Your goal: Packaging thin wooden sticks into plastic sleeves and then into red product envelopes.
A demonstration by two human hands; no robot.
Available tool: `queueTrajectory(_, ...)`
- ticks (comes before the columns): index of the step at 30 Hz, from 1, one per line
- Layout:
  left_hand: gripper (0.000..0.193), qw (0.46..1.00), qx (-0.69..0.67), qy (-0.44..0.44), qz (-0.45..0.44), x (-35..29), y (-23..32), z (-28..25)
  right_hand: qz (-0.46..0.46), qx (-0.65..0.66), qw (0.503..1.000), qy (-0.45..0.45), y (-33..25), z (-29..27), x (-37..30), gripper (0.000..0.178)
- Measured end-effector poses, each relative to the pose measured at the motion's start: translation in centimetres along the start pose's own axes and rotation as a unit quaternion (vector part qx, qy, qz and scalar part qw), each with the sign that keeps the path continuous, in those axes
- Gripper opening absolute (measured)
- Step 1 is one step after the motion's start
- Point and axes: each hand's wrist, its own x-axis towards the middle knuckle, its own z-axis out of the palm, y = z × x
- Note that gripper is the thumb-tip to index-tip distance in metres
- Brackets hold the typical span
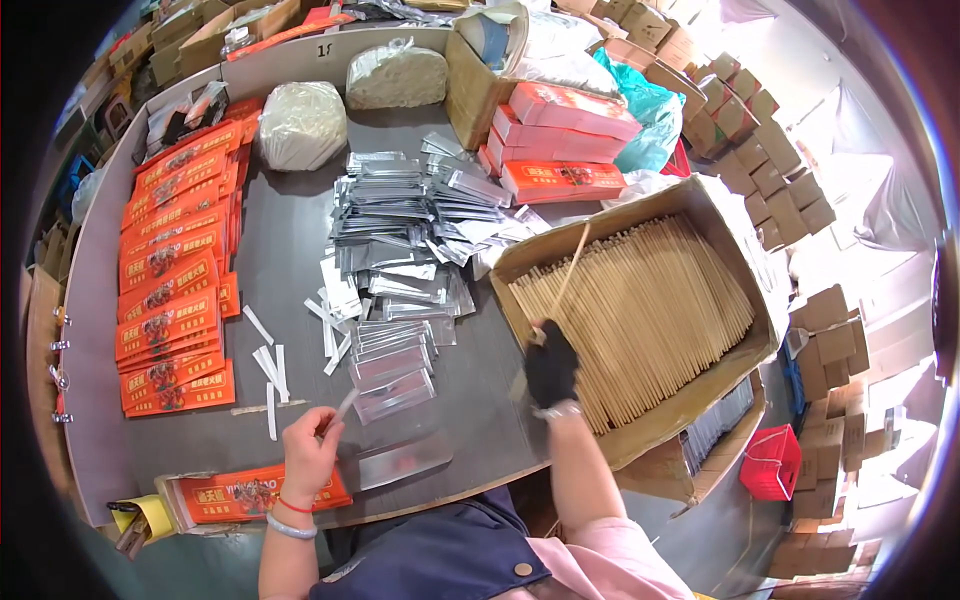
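Note:
My left hand (310, 445) is closed in a pinch on a thin whitish strip (346, 404), above a stack of red printed sleeves (225, 497) at the table's front edge. A clear plastic sleeve (405, 462) lies flat just right of that hand. My right hand (552, 370), in a black glove, grips wooden chopsticks (574, 268) that point up and away; how many is unclear. It is over the near left edge of a cardboard box (625, 448) filled with rows of chopsticks (640, 310).
Piled clear and silvery packets (385, 210) cover the table's middle, with loose white strips (270, 365) beside them. Overlapping red sleeves (175, 270) line the left side. Bundled red packs (565, 125) and wrapped bundles (302, 125) sit at the back. A red crate (770, 463) stands at right.

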Motion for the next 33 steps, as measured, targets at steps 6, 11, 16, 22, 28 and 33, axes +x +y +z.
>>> queueTrajectory(6,0.021,0.954,0.196,-0.007,0.229,2.6,-2.8,3.5,0.030,-0.335,0.940,-0.050,3.9,-4.0,-4.9,0.058)
queueTrajectory(11,0.031,0.932,0.290,-0.022,0.217,3.8,-1.7,5.3,-0.047,-0.312,0.948,-0.049,4.8,-4.2,-5.5,0.038)
queueTrajectory(16,0.036,0.936,0.298,-0.064,0.178,3.7,-2.3,4.9,-0.010,-0.298,0.954,-0.018,5.1,-4.0,-6.1,0.030)
queueTrajectory(22,0.022,0.981,0.142,-0.128,-0.027,2.2,0.6,1.8,-0.093,-0.111,0.988,0.052,2.3,-5.0,-6.9,0.017)
queueTrajectory(28,0.032,0.909,0.358,-0.197,0.084,-3.1,-0.6,1.4,-0.238,-0.048,0.943,-0.228,-0.6,-3.2,-7.9,0.035)
queueTrajectory(33,0.065,0.938,0.313,-0.073,0.131,-5.8,-1.6,-2.2,-0.288,-0.120,0.879,-0.359,-0.6,-2.3,-9.1,0.033)
